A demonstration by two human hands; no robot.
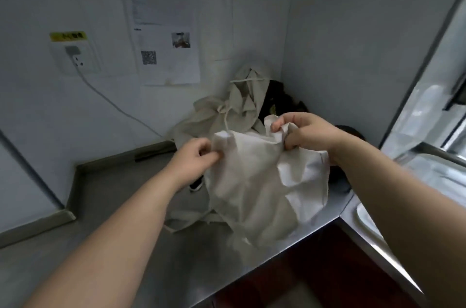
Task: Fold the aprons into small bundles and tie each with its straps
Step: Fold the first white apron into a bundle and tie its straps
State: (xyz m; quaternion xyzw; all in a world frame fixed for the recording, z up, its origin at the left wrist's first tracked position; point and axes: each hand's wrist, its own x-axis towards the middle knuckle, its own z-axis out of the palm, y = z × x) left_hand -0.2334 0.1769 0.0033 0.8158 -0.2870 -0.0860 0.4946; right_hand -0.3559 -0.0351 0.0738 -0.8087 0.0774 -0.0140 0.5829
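Apron (254, 181), pale cloth, one piece. We hold it lifted over the steel tabletop (126, 206), its top edge strung between our two hands. Its lower part sags in creases onto the surface near the front edge.

Left grip (195, 156): nearly closed, with thumb and fingers pinched on the apron's upper left corner.

Right grip (305, 135): fingers curled tight round a bunched fold at the upper right corner, held a little higher than the left.

Heap of aprons (222, 116): pale and unfolded, piled in the corner against the wall just behind the held piece. A thin strap (227, 118) trails down its front.

Dark cloth (277, 98): wedged in the corner to the right of the heap. We cannot tell what it is.

Wall fittings: a socket (75, 58) with a plug in it, and its white cable (113, 103) running down toward the tabletop. A printed notice (166, 55) is stuck up to the right of the socket.
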